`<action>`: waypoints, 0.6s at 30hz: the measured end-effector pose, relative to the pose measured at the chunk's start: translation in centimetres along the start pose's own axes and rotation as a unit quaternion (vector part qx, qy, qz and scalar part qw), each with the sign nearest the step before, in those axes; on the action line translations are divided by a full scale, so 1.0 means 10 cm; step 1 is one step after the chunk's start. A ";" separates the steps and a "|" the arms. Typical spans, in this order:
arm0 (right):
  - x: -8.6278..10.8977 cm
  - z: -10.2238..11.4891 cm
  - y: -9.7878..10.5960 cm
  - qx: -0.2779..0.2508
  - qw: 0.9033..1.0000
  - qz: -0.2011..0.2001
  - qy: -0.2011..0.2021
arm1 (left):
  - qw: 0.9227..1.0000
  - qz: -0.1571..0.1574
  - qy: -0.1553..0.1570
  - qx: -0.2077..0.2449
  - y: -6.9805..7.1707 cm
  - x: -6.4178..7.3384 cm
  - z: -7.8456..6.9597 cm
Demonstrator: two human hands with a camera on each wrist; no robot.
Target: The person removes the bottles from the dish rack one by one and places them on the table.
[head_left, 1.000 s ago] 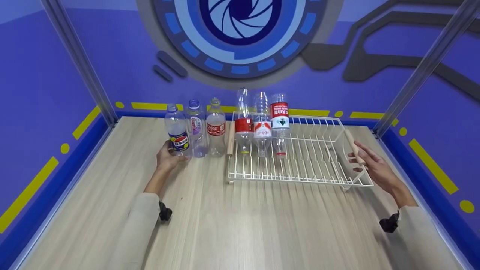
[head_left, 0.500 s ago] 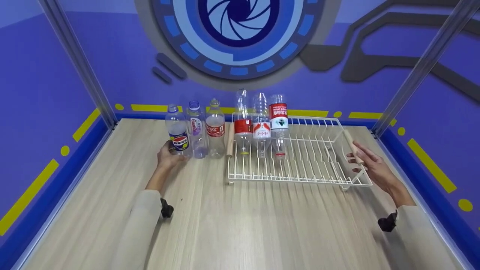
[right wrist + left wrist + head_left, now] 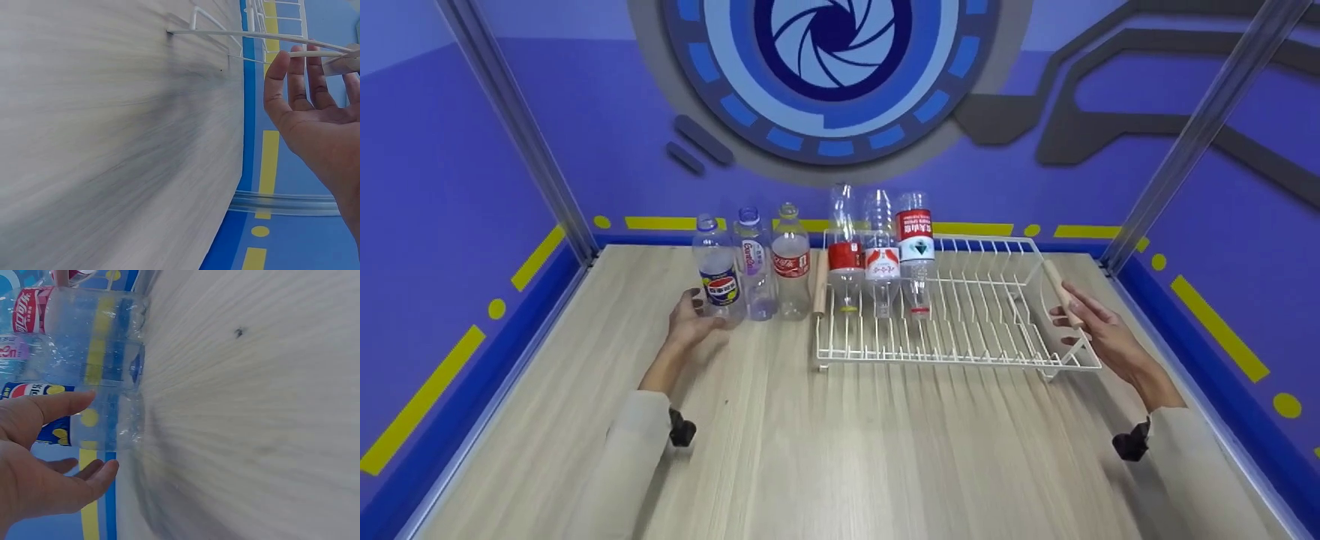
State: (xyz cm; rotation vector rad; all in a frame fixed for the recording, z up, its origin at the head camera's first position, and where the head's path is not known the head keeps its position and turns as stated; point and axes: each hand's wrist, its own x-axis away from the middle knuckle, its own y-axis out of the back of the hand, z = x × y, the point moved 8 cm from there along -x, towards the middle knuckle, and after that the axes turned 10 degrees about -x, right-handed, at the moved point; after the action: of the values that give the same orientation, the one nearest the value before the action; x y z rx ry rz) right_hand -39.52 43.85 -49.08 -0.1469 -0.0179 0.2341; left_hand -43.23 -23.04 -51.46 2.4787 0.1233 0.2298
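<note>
My left hand (image 3: 690,319) is beside a clear bottle with a blue Pepsi label (image 3: 721,286), its fingers relaxed around the lower side. In the left wrist view, thumb and fingers spread around the bottle, with a gap below it. My right hand (image 3: 1106,334) loosely holds the wooden right handle (image 3: 1063,292) of a white wire dish rack (image 3: 960,360), fingers beneath and thumb above. Three clear bottles stand upside down in the rack's left slots: two with red-and-white labels (image 3: 846,256) (image 3: 882,264) and one with a red-and-white mountain label (image 3: 915,236).
A bottle with a purple-and-white label (image 3: 753,259) and a Coca-Cola-type bottle (image 3: 791,264) stand upright between the Pepsi bottle and the rack. The wooden table (image 3: 840,450) ends at a blue-bordered wall (image 3: 622,150) behind, with metal posts at the corners.
My left hand has shifted slightly away from the Pepsi bottle and its fingers have loosened. The right hand stays at the rack's handle; the head view has tilted slightly.
</note>
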 end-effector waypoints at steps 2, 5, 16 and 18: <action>0.00 0.00 0.00 0.006 1.000 -0.003 -0.003 | 1.000 0.016 0.018 -0.003 0.02 0.08 0.02; 0.01 -0.02 0.01 0.014 1.000 -0.004 -0.009 | 0.997 0.057 0.049 -0.011 -0.02 0.22 0.04; 0.00 0.00 0.01 0.011 1.000 -0.001 -0.006 | 0.976 0.203 -0.065 -0.036 -0.40 0.61 -0.30; -0.01 -0.01 0.00 0.014 1.000 -0.001 -0.007 | 0.966 0.233 -0.108 -0.037 -0.51 0.70 -0.43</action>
State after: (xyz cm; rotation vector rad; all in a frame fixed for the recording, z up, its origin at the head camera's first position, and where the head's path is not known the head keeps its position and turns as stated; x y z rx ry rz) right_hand -39.60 43.86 -49.13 -0.1177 -0.0285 0.2326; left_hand -37.40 -15.48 -50.23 2.4056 -0.5546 0.1542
